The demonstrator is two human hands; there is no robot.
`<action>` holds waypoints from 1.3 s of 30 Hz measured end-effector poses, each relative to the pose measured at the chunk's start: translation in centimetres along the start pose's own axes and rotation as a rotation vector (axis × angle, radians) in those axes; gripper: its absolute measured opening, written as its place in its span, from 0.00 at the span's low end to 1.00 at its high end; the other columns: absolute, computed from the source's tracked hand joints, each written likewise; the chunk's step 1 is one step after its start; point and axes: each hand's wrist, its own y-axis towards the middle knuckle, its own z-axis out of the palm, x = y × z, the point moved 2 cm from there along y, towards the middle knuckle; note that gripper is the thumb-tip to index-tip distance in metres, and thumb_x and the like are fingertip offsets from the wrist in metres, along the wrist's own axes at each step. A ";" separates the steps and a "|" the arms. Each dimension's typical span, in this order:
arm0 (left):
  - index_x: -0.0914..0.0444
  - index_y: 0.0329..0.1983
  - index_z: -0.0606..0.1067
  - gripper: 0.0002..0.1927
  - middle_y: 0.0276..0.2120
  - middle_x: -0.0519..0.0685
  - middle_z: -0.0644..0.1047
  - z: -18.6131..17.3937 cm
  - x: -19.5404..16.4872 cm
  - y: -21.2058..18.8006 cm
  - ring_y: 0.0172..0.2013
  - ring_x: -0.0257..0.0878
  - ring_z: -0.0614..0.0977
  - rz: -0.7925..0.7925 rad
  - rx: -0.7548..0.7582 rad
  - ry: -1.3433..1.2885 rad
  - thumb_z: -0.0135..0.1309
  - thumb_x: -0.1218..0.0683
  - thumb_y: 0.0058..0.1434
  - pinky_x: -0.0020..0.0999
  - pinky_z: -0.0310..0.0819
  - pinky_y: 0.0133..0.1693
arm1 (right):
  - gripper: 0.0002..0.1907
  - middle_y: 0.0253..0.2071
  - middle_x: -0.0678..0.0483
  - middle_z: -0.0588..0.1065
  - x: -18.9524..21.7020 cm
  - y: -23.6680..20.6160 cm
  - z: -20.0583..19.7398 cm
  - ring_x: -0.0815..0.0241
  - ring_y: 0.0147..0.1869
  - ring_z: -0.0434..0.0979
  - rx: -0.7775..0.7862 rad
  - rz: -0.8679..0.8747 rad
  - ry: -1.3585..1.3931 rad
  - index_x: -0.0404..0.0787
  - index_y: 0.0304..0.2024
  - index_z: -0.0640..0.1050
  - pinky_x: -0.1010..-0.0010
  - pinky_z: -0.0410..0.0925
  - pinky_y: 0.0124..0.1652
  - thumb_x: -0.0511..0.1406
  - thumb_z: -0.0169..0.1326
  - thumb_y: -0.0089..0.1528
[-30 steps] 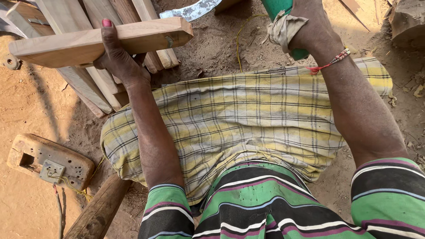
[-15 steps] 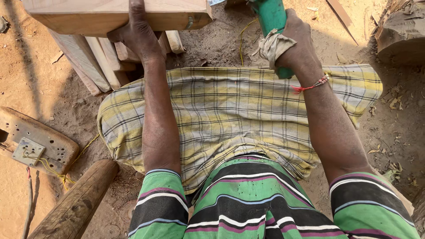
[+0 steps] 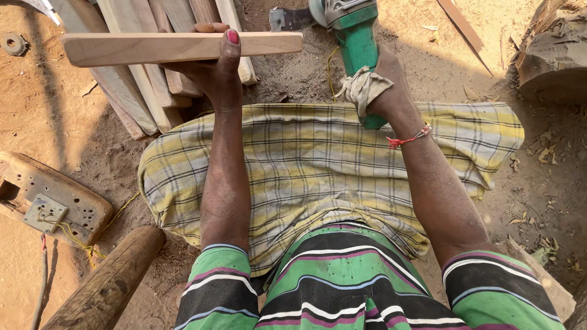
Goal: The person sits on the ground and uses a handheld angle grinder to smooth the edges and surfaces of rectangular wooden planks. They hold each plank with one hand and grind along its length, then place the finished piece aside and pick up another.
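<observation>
At the far left of the sandy ground I see a worn wooden block with a metal plate screwed on and yellow cord trailing from it; just below it lies a round log, running toward the bottom edge. Neither is touched.

My left hand holds a planed wooden slat level, clear of the ground. The grip is pressed onto the slat: thumb on top, fingers curled underneath, near the slat's middle. Behind it, a stack of similar slats lies on the ground toward the top left corner.

Across my lap is a yellow checked cloth. My right hand, partly wrapped in a pale rag, is clenched round the green body of an angle grinder, whose head sits just beside the slat's right end, near but apparently not touching. Whether the disc is turning I cannot tell.

Judgement: the work stands at presenting the slat's end to the grinder, contact not yet made. The next move calls for a firm left hold, a square meeting of end and disc, and fingers kept well back.

At the right edge stands a log stump, apart.
</observation>
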 end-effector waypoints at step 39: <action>0.56 0.76 0.38 0.58 0.50 0.52 0.74 -0.6 -1.8 0.7 0.49 0.44 0.83 0.132 0.107 -0.103 0.70 0.51 0.59 0.48 0.84 0.61 | 0.16 0.32 0.42 0.81 -9.0 7.4 -1.8 0.49 0.28 0.84 0.217 -0.180 -0.894 0.40 0.46 0.81 0.59 0.77 0.30 0.43 0.63 0.62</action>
